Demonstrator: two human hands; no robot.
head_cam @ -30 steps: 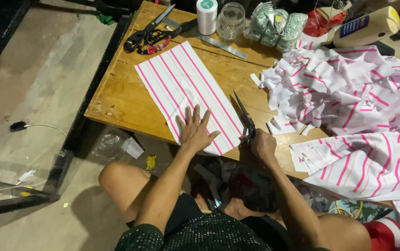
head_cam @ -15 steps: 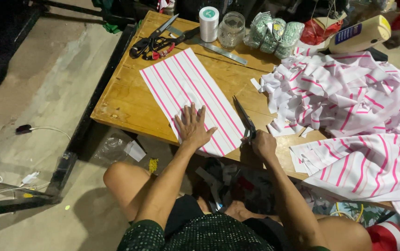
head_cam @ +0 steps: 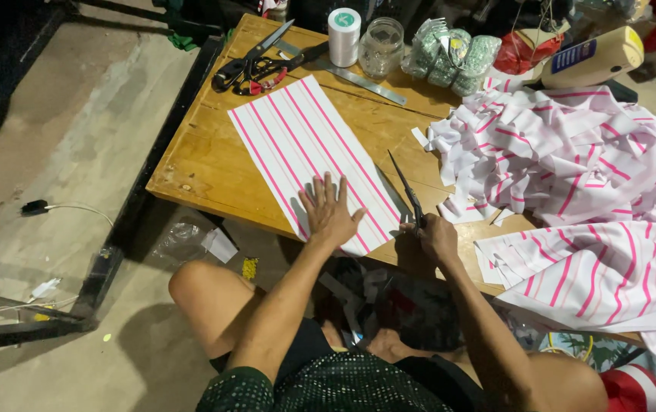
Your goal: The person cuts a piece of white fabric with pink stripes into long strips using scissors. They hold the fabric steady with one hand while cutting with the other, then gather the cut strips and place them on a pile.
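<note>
left hand lying flat, fingers spread, pinning striped sheet | right hand gripping scissors, blades parted | risk: sheet slipping, cut drifting off stripe

Low yellowish wooden table, centre frame: worn, matt, scuffed grain. White sheet with pink stripes, centre: smooth, matt, paper or thin cloth, cannot tell which. Slim dark metal scissors, centre right: dull sheen. Clear glass jar, top: glossy. Grey concrete floor, left: rough, stained.
</note>
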